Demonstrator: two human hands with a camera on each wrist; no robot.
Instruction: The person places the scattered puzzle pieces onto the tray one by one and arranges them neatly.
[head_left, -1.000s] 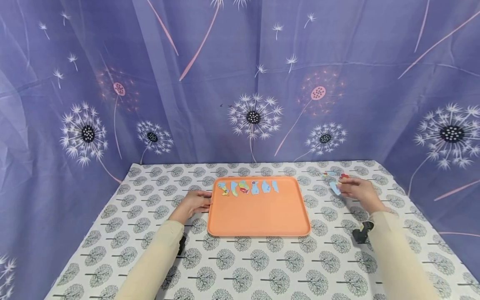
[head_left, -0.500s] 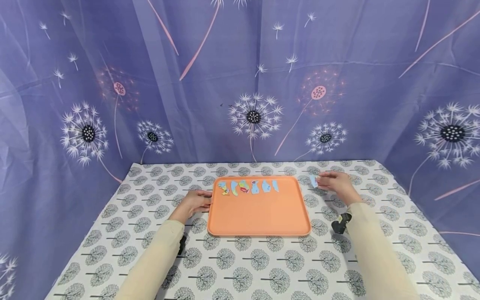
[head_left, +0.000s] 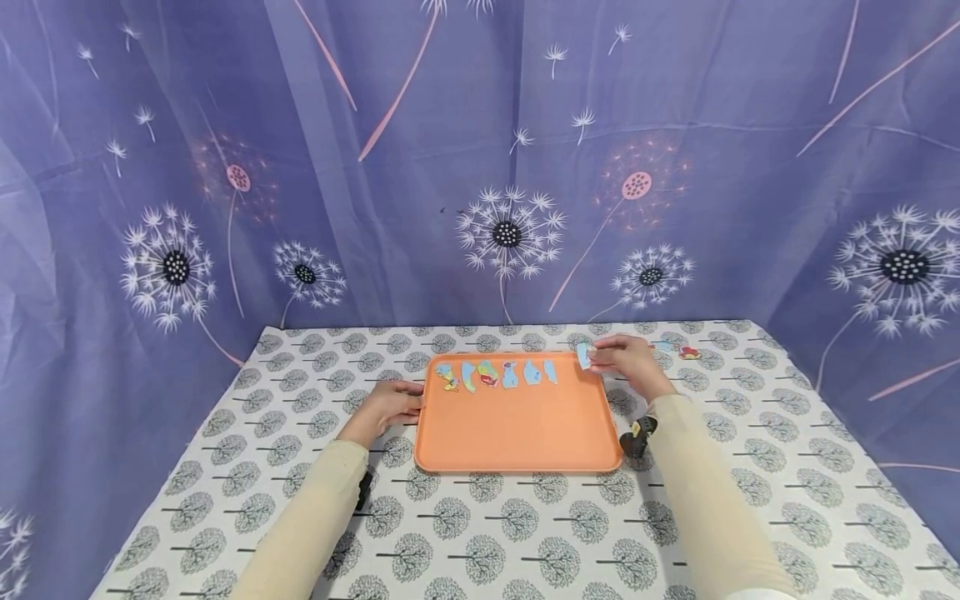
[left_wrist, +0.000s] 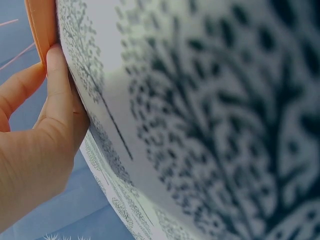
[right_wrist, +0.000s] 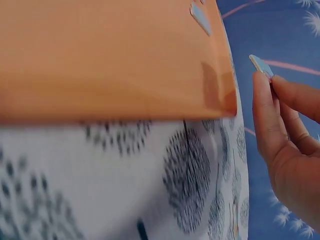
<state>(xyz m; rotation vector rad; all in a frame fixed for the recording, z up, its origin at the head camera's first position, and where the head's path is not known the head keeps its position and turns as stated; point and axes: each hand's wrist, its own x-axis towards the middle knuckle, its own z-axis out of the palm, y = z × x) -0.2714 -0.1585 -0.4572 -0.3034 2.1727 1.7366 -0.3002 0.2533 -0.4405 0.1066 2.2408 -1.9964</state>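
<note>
While the left hand (head_left: 387,406) pinches the roomy tray (head_left: 517,429), the right hand (head_left: 632,365) pinches a blue piece (head_left: 582,357) near the right edge (head_left: 608,417).

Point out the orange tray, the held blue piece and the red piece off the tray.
Orange tray (head_left: 517,427): head view, middle of its bare floor.
Held blue piece (head_left: 582,357): head view, visible pale blue face.
Red piece (head_left: 690,353): head view, middle of its upper face.

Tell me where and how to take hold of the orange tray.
Take the orange tray by the middles of its two short sides, from left and right. The raised rim gives an edge to pinch, and holding both ends should keep it level under the flat pieces. The left grip holds its left side; the right grip pinches a light-blue piece, so free it first.
</note>
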